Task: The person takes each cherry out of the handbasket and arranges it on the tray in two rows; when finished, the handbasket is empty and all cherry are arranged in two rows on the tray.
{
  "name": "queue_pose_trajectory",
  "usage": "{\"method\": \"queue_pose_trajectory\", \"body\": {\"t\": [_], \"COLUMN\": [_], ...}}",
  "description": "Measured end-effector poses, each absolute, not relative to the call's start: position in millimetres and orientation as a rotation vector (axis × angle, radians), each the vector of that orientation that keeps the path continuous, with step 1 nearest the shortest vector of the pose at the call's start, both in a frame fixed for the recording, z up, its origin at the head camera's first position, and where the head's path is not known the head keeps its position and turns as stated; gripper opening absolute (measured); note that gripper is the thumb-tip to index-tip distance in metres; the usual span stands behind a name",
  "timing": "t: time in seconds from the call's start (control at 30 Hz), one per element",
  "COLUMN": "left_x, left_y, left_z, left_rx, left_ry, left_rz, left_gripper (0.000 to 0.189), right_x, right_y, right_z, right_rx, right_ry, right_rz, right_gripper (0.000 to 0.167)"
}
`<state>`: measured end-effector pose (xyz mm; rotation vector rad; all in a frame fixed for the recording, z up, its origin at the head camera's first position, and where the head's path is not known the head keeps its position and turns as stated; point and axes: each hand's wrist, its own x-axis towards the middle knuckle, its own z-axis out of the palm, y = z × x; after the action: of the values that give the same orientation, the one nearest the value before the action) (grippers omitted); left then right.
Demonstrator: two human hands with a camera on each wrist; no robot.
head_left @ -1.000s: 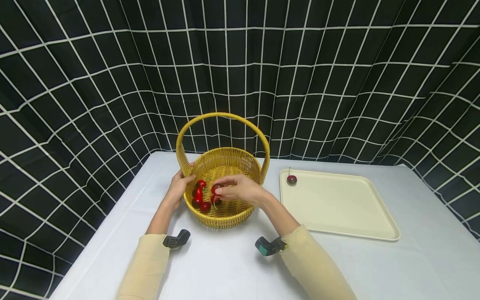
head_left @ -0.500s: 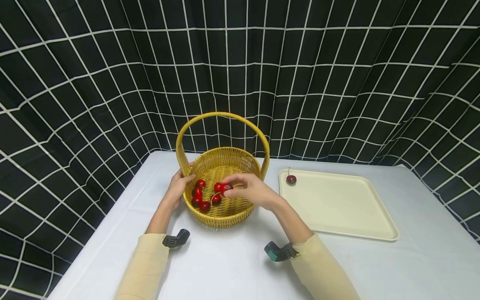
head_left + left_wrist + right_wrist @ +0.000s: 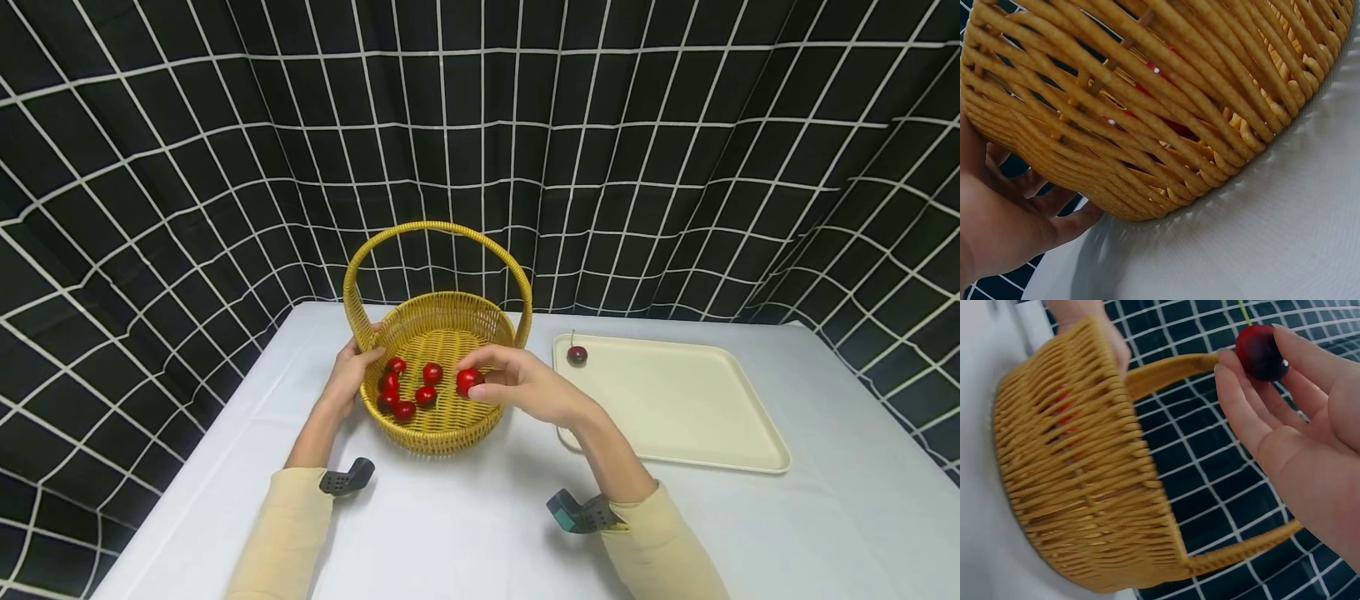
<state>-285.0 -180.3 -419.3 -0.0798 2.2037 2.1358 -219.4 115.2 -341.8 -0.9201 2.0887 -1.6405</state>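
A yellow woven basket [image 3: 442,442] with a tall arched handle stands on the table, several red cherries [image 3: 405,411] lying in its left part. My left hand [image 3: 348,371] grips the basket's left side, thumb over the rim by the handle's foot; in the left wrist view its fingers reach behind the weave. Above the basket's right half, my right hand [image 3: 528,383] pinches one dark red cherry [image 3: 1261,352] between thumb and fingertips. The right wrist view shows that cherry's green stem pointing up.
A cream rectangular tray [image 3: 675,404] lies to the right of the basket. One stemmed cherry [image 3: 577,355] sits in the tray's far left corner. A black curtain [image 3: 480,150] with a white grid hangs behind the white-covered table [image 3: 450,533].
My right hand has lifted a cherry away from the others and moved right with it, toward the basket's right rim. The left hand keeps its grip on the basket.
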Motion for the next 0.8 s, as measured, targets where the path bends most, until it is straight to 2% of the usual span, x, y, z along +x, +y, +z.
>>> {"method": "queue_pose_trajectory", "body": {"t": [0.17, 0.33, 0.47, 0.8], "left_x": [-285, -286, -286, -287], "left_y": [-181, -181, -181, -180], "left_z": [-421, -421, -421, -423], "left_rx": [-0.067, -0.047, -0.055, -0.068], "left_ry": [2.203, 2.196, 2.201, 2.222], "left_rz": [2.135, 2.143, 2.138, 2.133], "left_gripper": [0.052, 0.053, 0.051, 0.051], "right_x": [-219, -227, -232, -248], "right_y": [131, 148, 160, 195], "right_z": [-336, -335, -333, -338], "right_rx": [-0.823, -0.777, -0.679, -0.324], "right_ry": [2.046, 1.764, 1.598, 1.537], "right_rz": [-1.822, -2.191, -2.378, -2.612], "right_gripper": [0.036, 0.025, 0.022, 0.036]}}
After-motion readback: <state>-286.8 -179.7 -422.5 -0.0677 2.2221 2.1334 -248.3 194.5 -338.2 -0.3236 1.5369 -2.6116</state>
